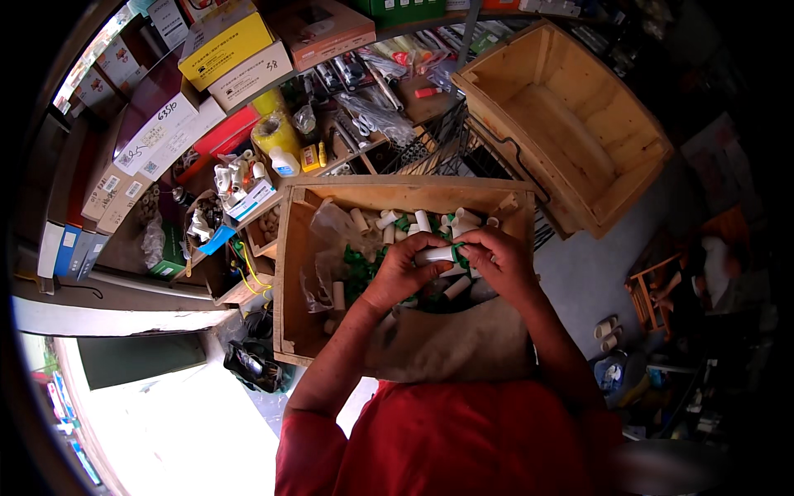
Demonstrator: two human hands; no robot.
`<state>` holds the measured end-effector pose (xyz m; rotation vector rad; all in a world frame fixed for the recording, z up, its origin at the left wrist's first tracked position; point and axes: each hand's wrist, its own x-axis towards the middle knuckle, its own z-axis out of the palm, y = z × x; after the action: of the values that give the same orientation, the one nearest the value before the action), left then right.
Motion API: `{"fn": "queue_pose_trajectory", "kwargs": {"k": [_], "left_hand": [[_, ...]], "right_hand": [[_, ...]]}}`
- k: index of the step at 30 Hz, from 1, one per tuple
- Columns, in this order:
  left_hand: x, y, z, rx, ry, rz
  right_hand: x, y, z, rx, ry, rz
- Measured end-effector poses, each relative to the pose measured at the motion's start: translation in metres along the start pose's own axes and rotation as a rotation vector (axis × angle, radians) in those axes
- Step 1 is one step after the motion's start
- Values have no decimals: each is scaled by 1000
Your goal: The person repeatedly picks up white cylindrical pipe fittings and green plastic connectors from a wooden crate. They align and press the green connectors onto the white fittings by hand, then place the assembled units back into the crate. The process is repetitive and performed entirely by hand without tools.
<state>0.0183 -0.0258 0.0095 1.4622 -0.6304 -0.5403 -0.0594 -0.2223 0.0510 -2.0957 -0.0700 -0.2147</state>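
A short white plastic tube (pixel 435 255) lies across the fingers of my left hand (pixel 400 271), which is closed round it. My right hand (pixel 499 259) pinches a small green plastic piece (pixel 457 251) against the tube's right end. Whether the piece is around the tube or only touching it, I cannot tell. Both hands are over a wooden box (pixel 405 183) holding several loose white tubes (pixel 338 295) and many green pieces (pixel 357 273). A crumpled clear plastic bag (pixel 317 260) lies at its left side. Brown cloth (pixel 451 341) covers the box's near part.
An empty wooden crate (pixel 571 124) stands at the far right, beside a black wire rack (pixel 430 149). Shelves on the left carry cartons, a yellow box (pixel 227 45), a yellow roll (pixel 275 135) and white pipe fittings (pixel 237 178). At right, a person (pixel 703 277) is near a wooden chair (pixel 652 296).
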Motion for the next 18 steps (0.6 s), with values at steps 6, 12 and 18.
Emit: {"fn": "queue_pose_trajectory", "kwargs": {"k": [6, 12, 18], "left_hand": [[7, -9, 0, 196, 113, 276], [12, -46, -4, 168, 310, 55], [12, -63, -3, 251, 239, -6]], "right_hand": [[3, -15, -1, 133, 216, -52], [-5, -14, -6, 366, 414, 62], [-4, -15, -7, 398, 385, 68]]}}
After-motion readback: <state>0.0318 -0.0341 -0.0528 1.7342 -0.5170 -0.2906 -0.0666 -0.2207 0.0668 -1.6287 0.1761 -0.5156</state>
